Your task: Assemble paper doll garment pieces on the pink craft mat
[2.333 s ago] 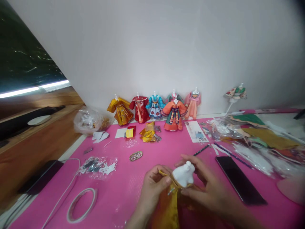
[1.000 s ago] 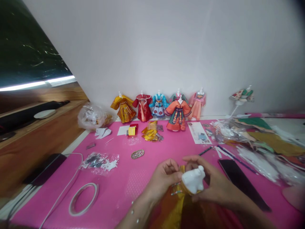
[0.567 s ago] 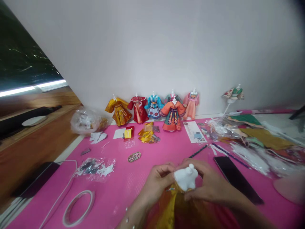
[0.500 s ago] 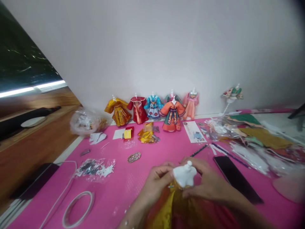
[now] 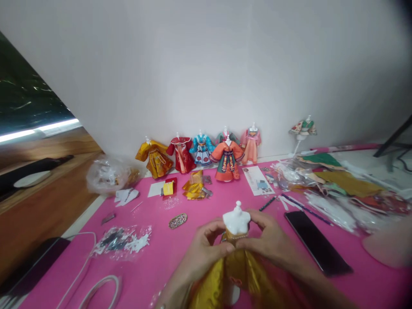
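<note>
Gold skirt (image 5: 207, 287): it hangs at the lower centre of the frame, its waistband (image 5: 237, 235) wrapped around a white bust (image 5: 236, 222).
Left hand (image 5: 204, 249): it pinches the waistband from the left, thumb in front, other fingers partly hidden behind.
Right hand (image 5: 270, 238): it pinches from the right likewise; the two grips probably hold the cloth snug and level.
White bust: it stands upright between both hands, neck upward, perhaps for easy viewing.
White ring (image 5: 117, 286): lower left, cut by the frame.
Phone (image 5: 318, 242): right of the right hand, and may limit this arm.
Oval case (image 5: 177, 221): beyond the left hand.
Dressed figures (image 5: 228, 161): upright near the wall (image 5: 193, 64), seemingly set back from the handwork.
</note>
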`<act>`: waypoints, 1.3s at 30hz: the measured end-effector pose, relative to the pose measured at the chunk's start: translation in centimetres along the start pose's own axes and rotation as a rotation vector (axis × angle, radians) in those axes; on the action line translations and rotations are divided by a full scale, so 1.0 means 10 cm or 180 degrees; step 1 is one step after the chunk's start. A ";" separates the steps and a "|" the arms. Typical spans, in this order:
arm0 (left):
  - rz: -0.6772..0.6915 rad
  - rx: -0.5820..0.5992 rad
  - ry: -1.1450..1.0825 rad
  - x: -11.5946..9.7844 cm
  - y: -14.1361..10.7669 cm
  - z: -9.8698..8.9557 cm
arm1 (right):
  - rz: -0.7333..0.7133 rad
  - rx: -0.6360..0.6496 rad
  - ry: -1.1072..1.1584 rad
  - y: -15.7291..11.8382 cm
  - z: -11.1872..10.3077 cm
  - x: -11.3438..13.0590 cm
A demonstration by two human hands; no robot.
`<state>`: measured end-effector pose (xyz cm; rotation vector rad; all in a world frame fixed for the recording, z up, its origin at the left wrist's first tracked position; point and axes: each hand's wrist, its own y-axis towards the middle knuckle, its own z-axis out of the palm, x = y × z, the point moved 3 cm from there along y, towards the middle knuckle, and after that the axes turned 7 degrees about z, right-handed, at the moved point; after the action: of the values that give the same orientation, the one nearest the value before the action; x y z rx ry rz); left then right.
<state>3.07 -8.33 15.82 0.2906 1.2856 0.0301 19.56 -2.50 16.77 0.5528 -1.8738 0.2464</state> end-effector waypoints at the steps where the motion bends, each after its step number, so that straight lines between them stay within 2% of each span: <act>1: 0.0003 0.0015 0.0008 -0.02 0.01 0.00 | -0.0032 -0.0042 -0.0010 -0.01 0.00 0.01; 5: -0.0063 0.0155 0.0025 -0.09 0.01 0.01 | -0.0238 -0.0155 0.0011 -0.04 0.02 0.06; 8: -0.0143 0.0174 -0.0019 -0.09 0.01 0.00 | -0.0090 -0.0190 0.0196 -0.03 0.03 0.07; 11: -0.0172 0.0028 -0.0137 -0.04 0.02 -0.01 | 0.0085 -0.0107 0.0411 0.01 0.04 0.08; 16: -0.0155 -0.0242 -0.0274 -0.02 0.04 0.04 | 0.0086 -0.0020 0.0553 0.05 0.04 0.06; 19: -0.0198 -0.0304 -0.0507 -0.03 0.01 0.05 | 0.0072 0.0316 0.0977 0.03 0.05 0.04; 23: -0.0253 -0.0399 -0.0825 0.02 -0.06 -0.05 | 0.0291 0.0838 0.1691 -0.03 0.07 0.03; 25: -0.0270 -0.0451 -0.0873 0.05 -0.08 -0.10 | 0.0331 0.0813 0.1716 -0.05 0.08 0.08; 31: -0.0467 -0.0458 -0.0982 0.11 -0.11 -0.11 | 0.0118 0.0357 0.1270 -0.06 0.11 0.27; 39: -0.0617 -0.0320 -0.1063 0.12 -0.16 -0.11 | -0.0025 0.0327 0.1143 -0.07 0.12 0.33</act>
<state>2.13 -9.39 14.09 0.0783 0.9717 -0.1145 18.05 -4.46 19.30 0.5457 -1.5167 0.4107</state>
